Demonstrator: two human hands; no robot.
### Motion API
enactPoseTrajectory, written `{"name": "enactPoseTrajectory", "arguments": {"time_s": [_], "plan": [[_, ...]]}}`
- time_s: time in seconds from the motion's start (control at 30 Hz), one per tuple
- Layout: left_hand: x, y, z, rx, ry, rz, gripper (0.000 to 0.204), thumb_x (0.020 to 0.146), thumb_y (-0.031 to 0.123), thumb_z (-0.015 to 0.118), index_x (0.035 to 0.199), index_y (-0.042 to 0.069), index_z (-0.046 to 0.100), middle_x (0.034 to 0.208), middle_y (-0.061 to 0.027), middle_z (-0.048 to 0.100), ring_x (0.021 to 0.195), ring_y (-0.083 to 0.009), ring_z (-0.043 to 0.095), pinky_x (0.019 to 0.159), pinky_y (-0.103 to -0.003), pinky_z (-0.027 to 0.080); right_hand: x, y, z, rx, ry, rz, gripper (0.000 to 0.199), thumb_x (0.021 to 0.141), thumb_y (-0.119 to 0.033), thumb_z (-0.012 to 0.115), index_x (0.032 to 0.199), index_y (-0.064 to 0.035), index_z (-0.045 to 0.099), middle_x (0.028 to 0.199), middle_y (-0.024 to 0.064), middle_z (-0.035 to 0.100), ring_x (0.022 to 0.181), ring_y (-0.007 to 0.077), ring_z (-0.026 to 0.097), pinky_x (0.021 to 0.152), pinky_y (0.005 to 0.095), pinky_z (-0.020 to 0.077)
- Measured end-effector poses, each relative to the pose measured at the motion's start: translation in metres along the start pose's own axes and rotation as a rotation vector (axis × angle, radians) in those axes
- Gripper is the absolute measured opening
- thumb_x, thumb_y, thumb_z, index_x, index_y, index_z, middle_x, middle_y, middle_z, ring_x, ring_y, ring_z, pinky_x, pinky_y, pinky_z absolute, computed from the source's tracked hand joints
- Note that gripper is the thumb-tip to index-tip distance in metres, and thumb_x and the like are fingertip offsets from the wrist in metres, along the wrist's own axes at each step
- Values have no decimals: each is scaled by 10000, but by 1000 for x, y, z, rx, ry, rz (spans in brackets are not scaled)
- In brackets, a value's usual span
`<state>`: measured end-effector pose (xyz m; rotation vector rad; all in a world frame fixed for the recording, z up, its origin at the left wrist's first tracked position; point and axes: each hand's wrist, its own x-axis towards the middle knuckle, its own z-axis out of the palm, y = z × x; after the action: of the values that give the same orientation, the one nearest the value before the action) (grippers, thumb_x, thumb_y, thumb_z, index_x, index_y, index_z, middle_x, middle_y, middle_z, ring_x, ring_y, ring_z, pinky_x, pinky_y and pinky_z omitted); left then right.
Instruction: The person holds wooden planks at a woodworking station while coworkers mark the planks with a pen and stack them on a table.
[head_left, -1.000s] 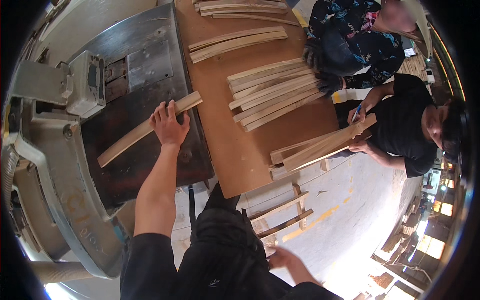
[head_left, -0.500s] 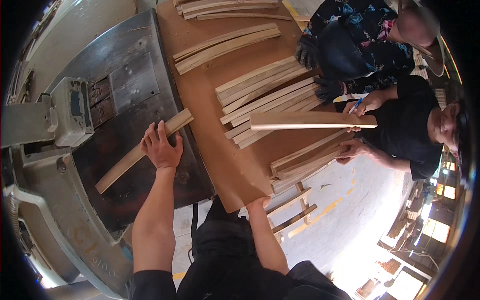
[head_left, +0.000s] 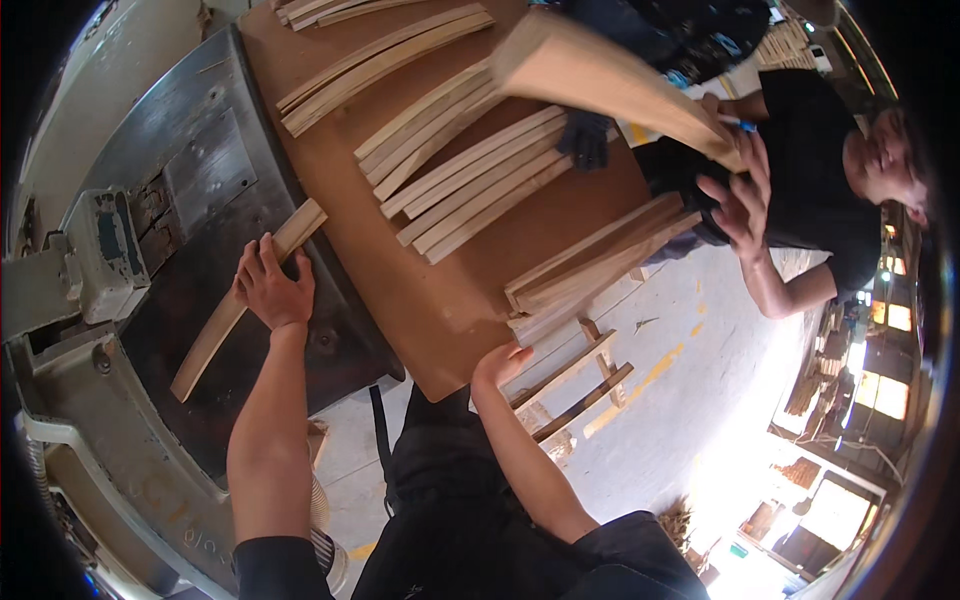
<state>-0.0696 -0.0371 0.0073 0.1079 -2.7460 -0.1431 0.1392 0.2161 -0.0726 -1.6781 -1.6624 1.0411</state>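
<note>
Wooden strip (head_left: pixel 210 337) seems clasped beneath left hand (head_left: pixel 275 292); grip of right hand (head_left: pixel 499 366) is unclear.

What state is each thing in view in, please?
Long pale wooden slat, lying on the dark metal table
Bare left hand, laid over that slat
Bare right hand, by the flat brown board; grip unclear
Pale wooden slats, lying on that board
Large pale wooden piece, raised, blurred
Blue pen, held

The raised board (head_left: pixel 605 80) is blurred, and the left hand (head_left: pixel 276 292) hides part of the wooden strip (head_left: pixel 211 338).
</note>
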Motion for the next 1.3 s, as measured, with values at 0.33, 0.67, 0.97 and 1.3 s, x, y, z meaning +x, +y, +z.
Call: {"name": "enactPoseTrajectory", "arguments": {"time_s": [0.33, 0.67, 0.97, 1.3], "plan": [[2, -1, 0, 10, 32, 31, 520, 827, 402, 636, 1279, 165, 536, 1299, -94, 502, 1230, -284, 459, 1025, -473, 309, 0, -15, 9, -146, 125, -65, 451, 1034, -369, 354, 1127, 41, 519, 1098, 271, 560, 1010, 460, 533, 869, 496, 426], [-12, 1, -2, -8, 36, 26, 547, 806, 382, 646, 1282, 141, 521, 1276, -109, 509, 1223, -299, 458, 1018, -475, 317, -2, -25, -2, -129, 134, 13, 408, 1010, -379, 416, 1066, 13, 514, 1069, 248, 560, 975, 448, 554, 803, 496, 454], [-8, 4, -2, 21, 24, 4, 551, 816, 398, 646, 1284, 137, 517, 1285, -97, 512, 1232, -284, 458, 1031, -467, 306, -1, -29, -2, -78, 96, 60, 427, 999, -399, 428, 1063, 15, 508, 1092, 235, 546, 1004, 436, 542, 836, 479, 446], [-7, 1, 1, 50, 63, 48, 537, 825, 400, 644, 1285, 155, 515, 1257, -78, 525, 1179, -300, 494, 973, -493, 348, 0, -28, 0, -50, 97, 89, 424, 996, -391, 445, 1062, 22, 507, 1086, 242, 552, 991, 440, 549, 828, 486, 451]]}}
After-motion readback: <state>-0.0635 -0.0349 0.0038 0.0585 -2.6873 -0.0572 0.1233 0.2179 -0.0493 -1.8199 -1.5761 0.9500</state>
